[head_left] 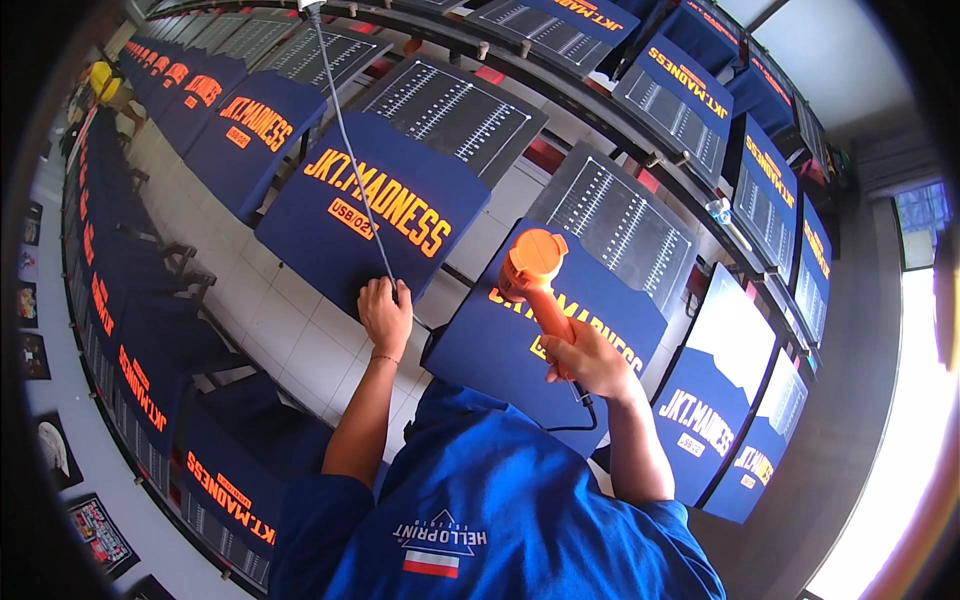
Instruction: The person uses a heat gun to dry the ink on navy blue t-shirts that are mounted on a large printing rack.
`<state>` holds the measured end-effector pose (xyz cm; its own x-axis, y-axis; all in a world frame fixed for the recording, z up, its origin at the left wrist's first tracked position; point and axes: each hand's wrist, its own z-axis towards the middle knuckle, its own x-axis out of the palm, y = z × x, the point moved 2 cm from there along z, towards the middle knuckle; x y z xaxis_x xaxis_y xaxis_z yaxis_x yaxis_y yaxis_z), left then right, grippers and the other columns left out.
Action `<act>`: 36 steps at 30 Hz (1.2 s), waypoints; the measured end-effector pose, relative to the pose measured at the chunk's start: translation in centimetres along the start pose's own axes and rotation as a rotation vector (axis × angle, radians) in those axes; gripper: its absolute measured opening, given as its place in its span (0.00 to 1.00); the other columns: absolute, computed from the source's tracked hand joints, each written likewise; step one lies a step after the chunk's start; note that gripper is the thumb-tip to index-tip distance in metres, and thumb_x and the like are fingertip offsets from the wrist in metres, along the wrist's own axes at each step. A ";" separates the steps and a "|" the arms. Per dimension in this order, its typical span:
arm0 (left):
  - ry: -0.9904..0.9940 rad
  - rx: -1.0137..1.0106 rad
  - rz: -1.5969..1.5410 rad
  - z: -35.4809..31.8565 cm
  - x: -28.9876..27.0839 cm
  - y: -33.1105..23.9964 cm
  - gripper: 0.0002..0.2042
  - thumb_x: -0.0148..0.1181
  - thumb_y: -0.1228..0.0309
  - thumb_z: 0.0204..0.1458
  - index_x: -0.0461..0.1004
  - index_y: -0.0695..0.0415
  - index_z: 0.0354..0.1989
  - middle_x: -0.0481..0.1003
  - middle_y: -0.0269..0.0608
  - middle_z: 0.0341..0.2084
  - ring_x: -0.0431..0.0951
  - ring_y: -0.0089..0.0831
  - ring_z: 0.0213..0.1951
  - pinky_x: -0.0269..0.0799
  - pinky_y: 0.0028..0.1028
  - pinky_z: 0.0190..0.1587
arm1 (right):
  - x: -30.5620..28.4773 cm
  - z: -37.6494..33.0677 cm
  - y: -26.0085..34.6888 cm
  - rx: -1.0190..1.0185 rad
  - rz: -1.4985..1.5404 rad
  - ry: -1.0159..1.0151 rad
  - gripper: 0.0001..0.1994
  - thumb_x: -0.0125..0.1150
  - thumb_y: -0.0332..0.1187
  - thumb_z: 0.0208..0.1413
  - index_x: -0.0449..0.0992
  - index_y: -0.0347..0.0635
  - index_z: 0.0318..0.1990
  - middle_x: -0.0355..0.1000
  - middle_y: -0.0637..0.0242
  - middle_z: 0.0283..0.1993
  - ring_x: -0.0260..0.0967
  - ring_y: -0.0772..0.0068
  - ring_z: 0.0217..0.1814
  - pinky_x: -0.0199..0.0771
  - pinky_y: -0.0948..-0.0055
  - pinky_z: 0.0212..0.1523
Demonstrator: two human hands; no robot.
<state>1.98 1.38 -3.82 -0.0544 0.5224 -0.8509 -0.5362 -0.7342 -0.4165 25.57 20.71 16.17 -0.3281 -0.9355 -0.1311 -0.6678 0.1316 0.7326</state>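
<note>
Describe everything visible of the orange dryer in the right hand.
The orange dryer has a rounded, drum-like head with a small tab on its rim, and a straight handle; it looks like plastic. The right hand grips the handle, and a black cord trails from its lower end. The dryer is held over a navy shirt, head toward the picture's upper left, handle slanting down right. Whether it is running cannot be told.

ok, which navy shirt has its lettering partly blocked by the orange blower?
The shirt behind the right hand, between the cable-crossed shirt and the white-lettered shirt. Only its print is overlapped by the orange blower in this view.
</note>
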 end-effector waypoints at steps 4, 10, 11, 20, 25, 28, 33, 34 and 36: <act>0.006 0.002 0.001 0.0 0.0 0.0 0.12 0.56 0.65 0.57 0.74 0.62 0.28 0.72 0.45 0.29 0.72 0.45 0.36 0.68 0.43 0.41 | -0.7 -0.6 -1.0 0.021 0.026 0.002 0.16 0.59 0.41 0.64 0.71 0.32 0.40 0.72 0.66 0.29 0.76 0.76 0.28 0.75 0.77 0.28; 0.005 0.006 -0.013 0.1 -0.2 -0.1 0.12 0.56 0.66 0.57 0.73 0.62 0.28 0.72 0.46 0.29 0.72 0.46 0.36 0.68 0.43 0.41 | -0.9 -0.3 -1.5 -0.017 0.059 -0.014 0.16 0.59 0.41 0.65 0.71 0.33 0.38 0.71 0.67 0.27 0.75 0.76 0.27 0.74 0.77 0.28; 0.004 0.006 -0.012 0.2 -0.1 -0.2 0.12 0.56 0.66 0.57 0.73 0.62 0.28 0.72 0.46 0.29 0.72 0.46 0.36 0.68 0.43 0.41 | -1.0 -0.2 -1.3 -0.016 0.034 -0.033 0.16 0.58 0.41 0.64 0.71 0.33 0.38 0.71 0.67 0.27 0.75 0.77 0.27 0.74 0.77 0.28; -0.005 0.009 -0.011 0.1 0.0 -0.1 0.12 0.56 0.65 0.57 0.73 0.62 0.27 0.72 0.46 0.29 0.72 0.47 0.36 0.68 0.44 0.42 | -2.1 1.8 -0.8 -0.077 0.093 -0.159 0.14 0.57 0.38 0.65 0.72 0.31 0.39 0.70 0.68 0.29 0.72 0.78 0.27 0.75 0.76 0.30; 0.005 0.002 -0.018 0.0 0.0 -0.1 0.11 0.56 0.66 0.57 0.73 0.62 0.29 0.72 0.46 0.30 0.72 0.48 0.37 0.67 0.45 0.42 | -2.2 1.6 -0.8 -0.062 0.105 -0.157 0.15 0.57 0.38 0.65 0.71 0.31 0.39 0.71 0.67 0.30 0.73 0.78 0.27 0.75 0.76 0.30; 0.000 0.007 -0.003 0.0 0.1 -0.2 0.12 0.56 0.65 0.57 0.72 0.62 0.27 0.72 0.46 0.29 0.72 0.47 0.36 0.67 0.44 0.41 | -2.1 0.9 -1.1 -0.038 0.090 -0.102 0.15 0.57 0.39 0.64 0.71 0.32 0.38 0.71 0.67 0.28 0.74 0.77 0.26 0.75 0.76 0.29; -0.028 0.027 -0.020 0.0 0.1 -0.1 0.12 0.56 0.65 0.57 0.72 0.62 0.27 0.72 0.46 0.28 0.72 0.48 0.35 0.67 0.44 0.40 | -1.3 -1.8 -2.2 0.035 0.076 -0.052 0.15 0.57 0.40 0.65 0.72 0.33 0.37 0.72 0.66 0.27 0.77 0.75 0.28 0.76 0.76 0.29; -0.034 0.031 -0.023 0.0 0.1 -0.1 0.12 0.56 0.65 0.57 0.72 0.62 0.27 0.72 0.46 0.28 0.72 0.48 0.35 0.67 0.44 0.40 | -1.2 -2.1 -2.3 0.038 0.076 -0.052 0.15 0.57 0.40 0.65 0.72 0.33 0.37 0.72 0.66 0.26 0.76 0.75 0.28 0.76 0.76 0.29; 0.000 0.017 -0.008 0.0 0.1 -0.1 0.11 0.56 0.66 0.57 0.72 0.62 0.28 0.72 0.47 0.29 0.72 0.49 0.36 0.67 0.45 0.41 | -1.0 -2.5 -2.4 0.042 0.078 -0.052 0.15 0.57 0.40 0.65 0.72 0.33 0.37 0.72 0.66 0.26 0.76 0.75 0.28 0.76 0.76 0.29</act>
<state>2.04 1.53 -3.81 -0.0497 0.5283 -0.8476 -0.5507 -0.7225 -0.4180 29.12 20.48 16.23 -0.4136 -0.9038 -0.1100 -0.6660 0.2179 0.7134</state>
